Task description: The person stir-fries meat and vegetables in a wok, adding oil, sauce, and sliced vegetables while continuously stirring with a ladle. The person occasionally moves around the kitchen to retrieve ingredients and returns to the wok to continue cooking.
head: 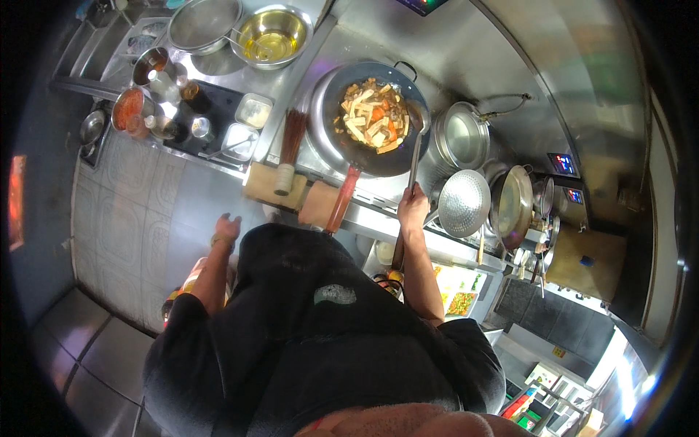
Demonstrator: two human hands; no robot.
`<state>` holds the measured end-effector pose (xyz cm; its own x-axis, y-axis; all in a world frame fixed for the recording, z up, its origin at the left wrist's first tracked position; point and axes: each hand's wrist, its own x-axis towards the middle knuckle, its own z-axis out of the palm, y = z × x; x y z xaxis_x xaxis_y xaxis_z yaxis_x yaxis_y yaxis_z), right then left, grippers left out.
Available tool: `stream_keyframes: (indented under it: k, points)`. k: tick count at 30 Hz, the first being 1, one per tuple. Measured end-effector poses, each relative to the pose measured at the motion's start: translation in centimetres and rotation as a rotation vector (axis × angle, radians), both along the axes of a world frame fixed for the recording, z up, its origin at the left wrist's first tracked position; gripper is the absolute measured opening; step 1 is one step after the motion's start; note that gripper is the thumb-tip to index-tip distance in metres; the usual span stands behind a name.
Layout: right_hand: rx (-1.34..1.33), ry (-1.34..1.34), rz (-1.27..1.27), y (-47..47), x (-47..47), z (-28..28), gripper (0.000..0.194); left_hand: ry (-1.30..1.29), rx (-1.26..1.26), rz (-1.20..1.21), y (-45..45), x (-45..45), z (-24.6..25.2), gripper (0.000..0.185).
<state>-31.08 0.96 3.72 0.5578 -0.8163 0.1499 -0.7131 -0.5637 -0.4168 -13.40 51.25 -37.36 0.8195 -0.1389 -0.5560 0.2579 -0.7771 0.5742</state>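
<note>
My right hand (413,207) is closed around the long handle of a metal ladle (417,145), whose bowl rests inside the right side of a dark wok (349,139). Pale strips, orange-red pieces and browned bits of food (374,117) lie in the wok. The wok's red handle (344,199) points back towards my body, with neither hand on it. My left hand (226,226) hangs over the floor to the left, fingers apart and holding nothing. Between that hand and the wok, a bristle brush (291,147) with a pale handle lies at the counter's edge, its end over a folded tan cloth (259,185).
A bowl of yellow oil (270,38) and a metal strainer (202,24) stand at the back left. Seasoning containers (254,111) and bottles (164,84) fill the left counter. Right of the wok are a perforated skimmer (464,203), a pot (463,136) and another wok (512,199).
</note>
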Motion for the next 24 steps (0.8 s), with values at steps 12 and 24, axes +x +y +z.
stream_keyframes:
  k: [12, 24]
  points:
    - [0.804, -0.193, -0.029, -9.1, -0.3, 1.1, 0.022, 0.193, 0.036, 0.336, 0.3, -9.6, 4.1, 0.086]
    - [-0.291, 0.346, 0.856, -16.7, -0.2, 4.6, 0.037, 0.134, 0.317, 0.204, -1.5, -20.4, 9.4, 0.062]
